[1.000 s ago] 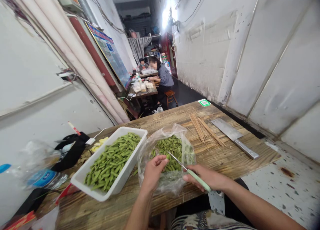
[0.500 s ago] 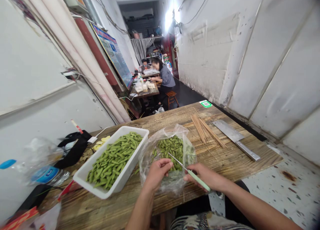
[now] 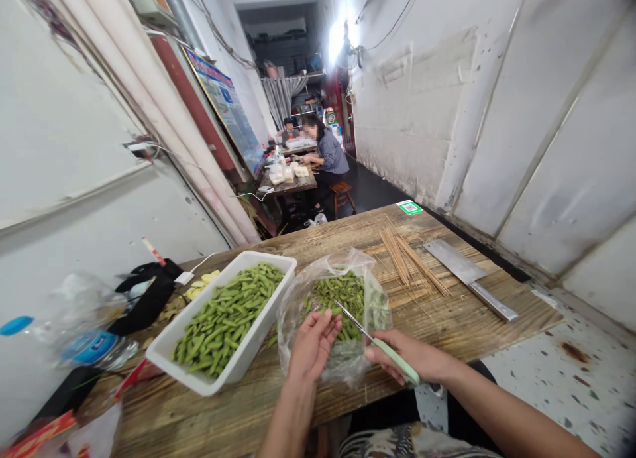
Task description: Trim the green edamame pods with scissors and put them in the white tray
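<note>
left hand [image 3: 312,345] sits at the near edge of a clear plastic bag [image 3: 332,312] of green pods [image 3: 342,292], fingers loosely spread and slightly curled, tips at the pods; cannot tell if a pod is pinched between them. right hand [image 3: 415,356] is wrapped tight round the pale green handle of a small pair of scissors [image 3: 377,342], thin metal blades pointing up-left into the bag mouth, tip just beside the left fingertips. blades look closed or nearly so, hard to tell.

bag lies open on the wooden table [image 3: 447,319], near its front edge, right in front of the person. just left of the bag, touching or almost touching it, a white rectangular tub [image 3: 163,355] heaped with more green pods, set at an angle.

right of the bag, a bundle of bamboo skewers [image 3: 410,262] lies fanned on the wood; beside them a cleaver [image 3: 467,276], blade flat, handle toward the near right. green sticker [image 3: 409,207] at the far table edge.

far left: plastic water bottle [image 3: 74,348] with blue cap and label, lying down, black cloth or bag [image 3: 146,292] behind it, yellowish scraps near the tub's far corner.

in the background another person [image 3: 325,156] sits at a second table [image 3: 288,183] on a stool, well apart down the narrow corridor.
</note>
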### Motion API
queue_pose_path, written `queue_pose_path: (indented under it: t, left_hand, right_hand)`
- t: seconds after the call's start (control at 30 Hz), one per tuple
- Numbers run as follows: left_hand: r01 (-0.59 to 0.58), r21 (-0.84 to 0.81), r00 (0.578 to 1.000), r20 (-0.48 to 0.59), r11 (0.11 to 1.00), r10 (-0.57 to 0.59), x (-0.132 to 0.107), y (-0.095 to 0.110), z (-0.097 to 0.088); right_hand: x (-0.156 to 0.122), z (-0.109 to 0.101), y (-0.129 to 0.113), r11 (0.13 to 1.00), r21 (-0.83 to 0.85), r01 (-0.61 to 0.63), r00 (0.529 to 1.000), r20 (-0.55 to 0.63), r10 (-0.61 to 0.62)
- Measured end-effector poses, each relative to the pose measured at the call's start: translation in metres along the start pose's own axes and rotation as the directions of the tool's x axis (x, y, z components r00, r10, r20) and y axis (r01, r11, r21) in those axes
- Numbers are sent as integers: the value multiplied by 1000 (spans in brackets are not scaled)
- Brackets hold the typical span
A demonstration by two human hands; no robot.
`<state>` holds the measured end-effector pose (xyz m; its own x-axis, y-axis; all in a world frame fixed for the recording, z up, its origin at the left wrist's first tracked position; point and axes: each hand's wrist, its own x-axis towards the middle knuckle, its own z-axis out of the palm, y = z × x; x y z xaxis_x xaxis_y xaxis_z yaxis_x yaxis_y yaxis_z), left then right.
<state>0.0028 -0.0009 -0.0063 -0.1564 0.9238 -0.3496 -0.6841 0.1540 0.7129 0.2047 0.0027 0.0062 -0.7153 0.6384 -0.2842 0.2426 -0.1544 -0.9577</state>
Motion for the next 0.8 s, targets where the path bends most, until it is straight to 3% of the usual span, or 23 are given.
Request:
queue_pose_path:
  t: [0.33,0.4,0.43,0.47,0.5,0.53,0.57,0.6,0.63,0.67,0.7,0.73,0.8]
  left_hand:
    - [53,-10,998,-25,999,-54,-5,-5,6]
    - [-60,85,997,-42,995,64,-5,3,4]
    - [-175,172,979,-77,969,190,-5,11,1]
    - [-308,296,926,-126,904,357,-5,24,-3]
    - [-423,452,824,-167,785,541,-6,40,-9]
    - [-480,630,677,-176,610,714,-6,60,-17]
    - [-447,797,513,-145,407,846,-6,81,-25]
    - [-340,916,401,-64,213,914,-7,102,-34]
    - [-200,979,350,26,48,937,-7,122,-42]
    - [-79,993,357,106,-83,928,-7,137,-49]
    - [-13,981,393,183,-194,901,-8,148,-54]
    - [6,960,411,252,-280,876,-8,151,-56]
    - [-72,918,442,380,-390,813,-9,139,-53]
  right_hand:
    - [2,4,-7,994,69,-79,994,-72,84]
    - [2,4,-5,996,57,-75,994,-80,79]
    - [2,3,-4,997,41,-67,994,-82,70]
    - [2,2,-3,998,21,-59,995,-82,61]
    - [1,1,-3,999,-3,-54,995,-84,54]
    - [0,0,-2,998,-29,-51,995,-86,49]
    - [-2,-2,-2,997,-57,-49,995,-86,44]
    - [-3,-3,-2,996,-78,-46,996,-85,39]
    - [-4,-3,-1,995,-94,-43,996,-84,36]
    - [-4,-4,-1,994,-104,-40,996,-84,32]
    - [-4,-4,-1,994,-107,-38,996,-85,29]
    - [-4,-4,0,994,-104,-37,996,-87,28]
    - [-2,-4,1,995,-88,-41,995,-96,32]
